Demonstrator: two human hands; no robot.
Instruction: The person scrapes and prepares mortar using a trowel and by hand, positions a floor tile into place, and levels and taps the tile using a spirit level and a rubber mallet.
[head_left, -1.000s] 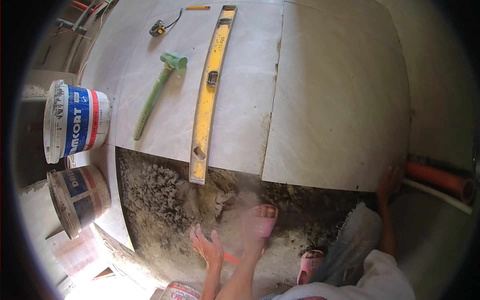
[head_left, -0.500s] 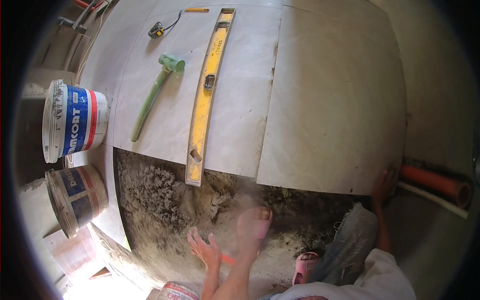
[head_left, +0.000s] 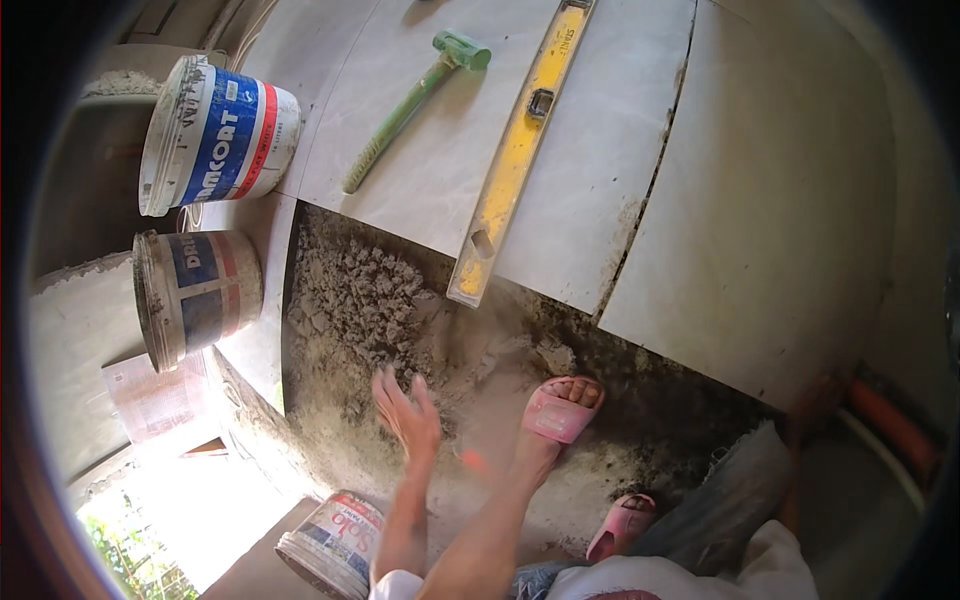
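the crumbly grey mortar [head_left: 365, 295] is heaped in the bare patch of floor below the pale tiles, in the patch's left part. the left hand [head_left: 408, 415] is over the near side of it, fingers up and spread apart, its grip open with nothing in it; whether the fingertips touch the mortar is hard to tell. the right hand [head_left: 815, 400] is dim and blurred, at the near right corner of the large tile [head_left: 750, 230]; i cannot tell how far its grip is closed or whether it has hold of the edge.

just right of the left hand, a foot in a pink sandal [head_left: 563, 412] rests on the bare patch, and a small orange thing [head_left: 473, 460], too blurred to make out, shows between the left forearm and that leg. a second pink sandal [head_left: 622, 522] is nearer the body.

a yellow spirit level [head_left: 515, 165] lies slantwise on the tiles, its near end jutting over the patch. left of it lies a green mallet [head_left: 410, 112], head away from the person. two labelled buckets [head_left: 205, 295] stand at the far left, one beyond the other, and a smaller tub [head_left: 335, 545] sits near the lower edge. an orange pipe [head_left: 893, 425] lies at the far right, past the right hand.
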